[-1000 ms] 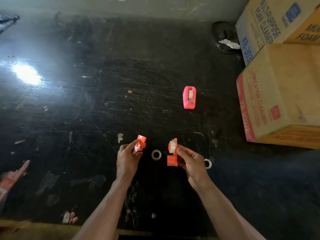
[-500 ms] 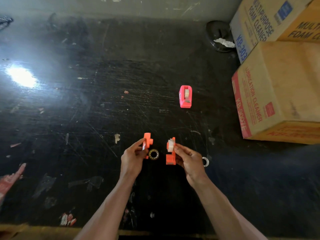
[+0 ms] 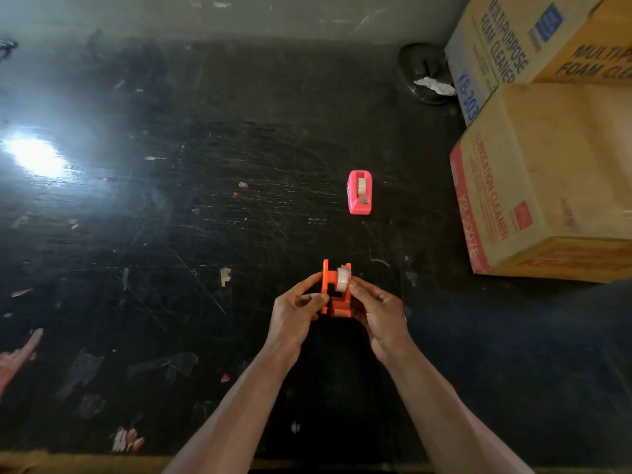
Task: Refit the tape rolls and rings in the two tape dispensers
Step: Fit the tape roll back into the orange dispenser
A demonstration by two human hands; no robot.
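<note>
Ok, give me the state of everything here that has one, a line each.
Orange dispenser: in two halves, held above the table, not yet joined.
Tape roll: sitting in the right half.
Pink dispenser: upright on the table, second roll fitted inside.
Left hand: gripping the left half.
Right hand: gripping the half with the roll.
Cardboard boxes: closed.

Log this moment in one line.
left hand: grips orange plate | right hand: grips orange dispenser body | pink dispenser: on table

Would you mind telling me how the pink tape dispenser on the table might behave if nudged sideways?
The pink tape dispenser looks small and plastic, so probably light. Resting flat on the glossy table, it would likely slide rather than roll.
</note>
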